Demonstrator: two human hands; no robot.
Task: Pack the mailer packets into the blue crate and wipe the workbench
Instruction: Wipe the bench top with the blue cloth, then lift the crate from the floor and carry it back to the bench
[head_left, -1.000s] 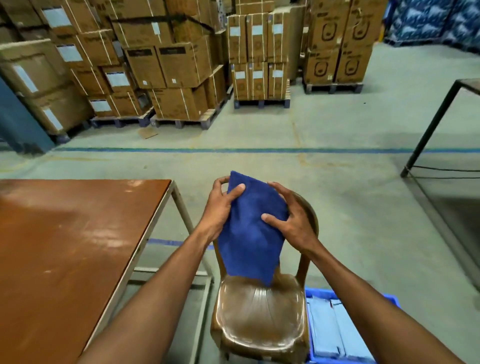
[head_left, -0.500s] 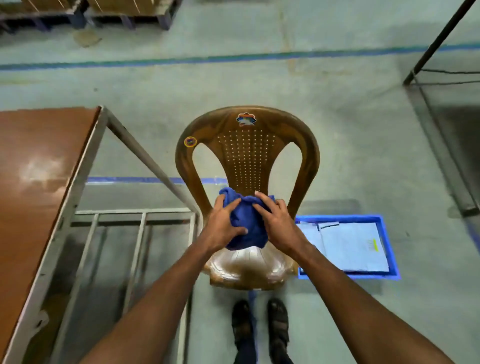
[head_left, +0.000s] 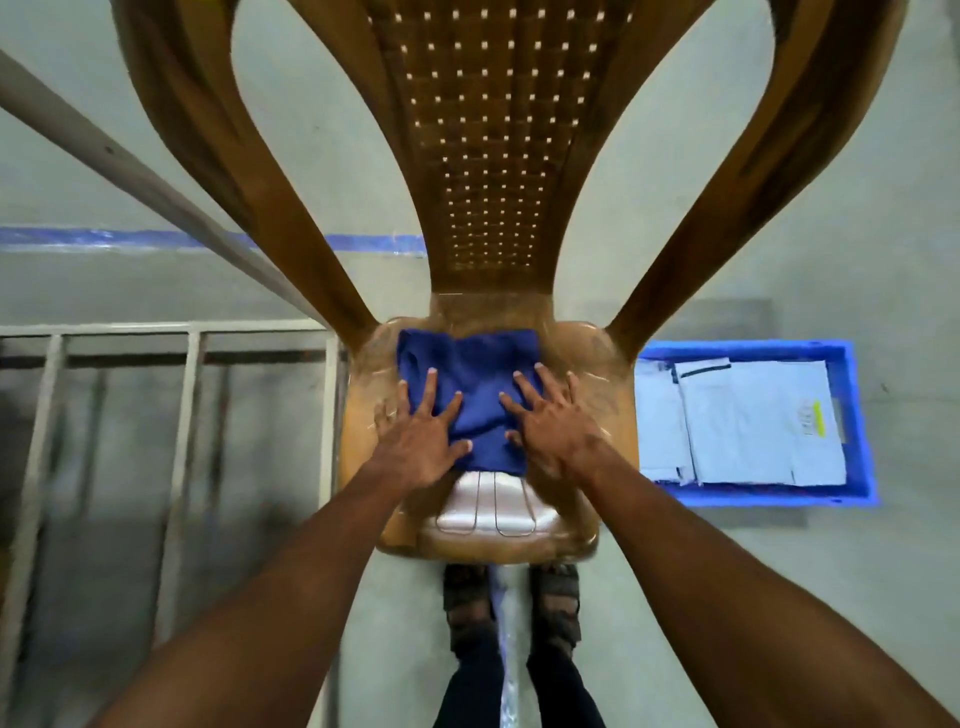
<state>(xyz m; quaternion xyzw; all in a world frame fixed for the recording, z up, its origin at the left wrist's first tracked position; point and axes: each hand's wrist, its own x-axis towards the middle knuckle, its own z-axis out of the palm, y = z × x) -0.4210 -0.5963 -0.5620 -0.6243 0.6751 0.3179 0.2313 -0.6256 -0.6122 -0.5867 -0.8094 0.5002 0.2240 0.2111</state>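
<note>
A folded blue cloth (head_left: 475, 384) lies flat on the seat of a brown plastic chair (head_left: 488, 156). My left hand (head_left: 421, 436) rests on the cloth's left side with fingers spread. My right hand (head_left: 553, 423) presses on its right side, fingers also apart. Neither hand grips anything. To the right of the chair, the blue crate (head_left: 860, 415) stands on the floor with several pale mailer packets (head_left: 753, 421) stacked inside. The workbench top is out of view.
The workbench's grey metal frame (head_left: 187, 395) and slanted leg (head_left: 130, 171) stand left of the chair. A blue tape line (head_left: 130, 239) crosses the concrete floor. My sandalled feet (head_left: 511, 603) are just in front of the chair.
The cloth went from held up in both hands to bunched over the seat, and now lies flat on the seat under both open palms. My view has dropped close over the chair.
</note>
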